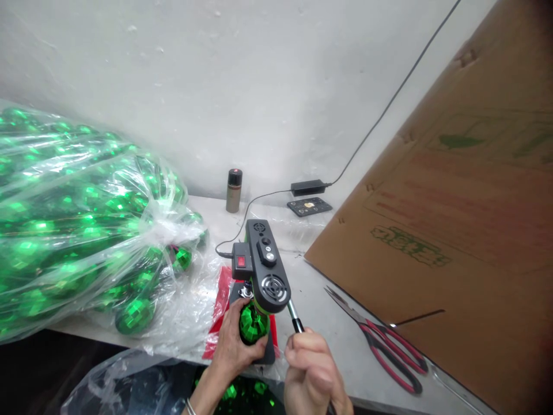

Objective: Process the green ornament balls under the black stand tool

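Observation:
My left hand (pixel 230 344) is closed around a shiny green faceted bauble (pixel 253 324), fingers on its left and thumb at its lower right. The bauble sits under the front end of a small black machine (pixel 268 266) with round vents and a red switch. My right hand (pixel 311 364) forms a fist around the black grip of a metal lever (pixel 296 320) that comes out of the machine's right side. The machine's base stands on a red sheet (pixel 213 341), and my left hand hides part of it.
A tied transparent bag of green baubles (pixel 86 230) fills the left. Red-handled scissors (pixel 389 346) lie right, beside a large cardboard box (pixel 453 202). Behind stand a dark-capped bottle (pixel 234 193), a power adapter (pixel 308 187) and a phone (pixel 309 206). More green baubles (pixel 248 395) show below the table edge.

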Demonstrator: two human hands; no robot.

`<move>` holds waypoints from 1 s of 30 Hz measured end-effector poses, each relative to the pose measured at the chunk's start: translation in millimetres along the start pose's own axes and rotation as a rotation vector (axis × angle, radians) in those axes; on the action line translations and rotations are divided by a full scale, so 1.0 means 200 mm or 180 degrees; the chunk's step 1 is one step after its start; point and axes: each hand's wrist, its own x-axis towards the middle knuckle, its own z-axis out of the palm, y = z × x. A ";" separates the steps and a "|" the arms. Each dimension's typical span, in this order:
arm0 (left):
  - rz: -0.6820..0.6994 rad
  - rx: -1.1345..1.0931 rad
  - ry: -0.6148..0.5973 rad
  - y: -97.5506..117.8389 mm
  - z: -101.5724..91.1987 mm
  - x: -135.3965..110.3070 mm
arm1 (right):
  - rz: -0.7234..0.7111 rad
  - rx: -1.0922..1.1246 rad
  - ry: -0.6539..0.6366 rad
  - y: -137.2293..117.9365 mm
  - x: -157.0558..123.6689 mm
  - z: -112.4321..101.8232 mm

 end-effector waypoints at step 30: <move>-0.0041 0.0084 0.0047 0.01 0.00 0.01 | -0.0266 -0.0220 0.0028 0.17 -0.29 -0.05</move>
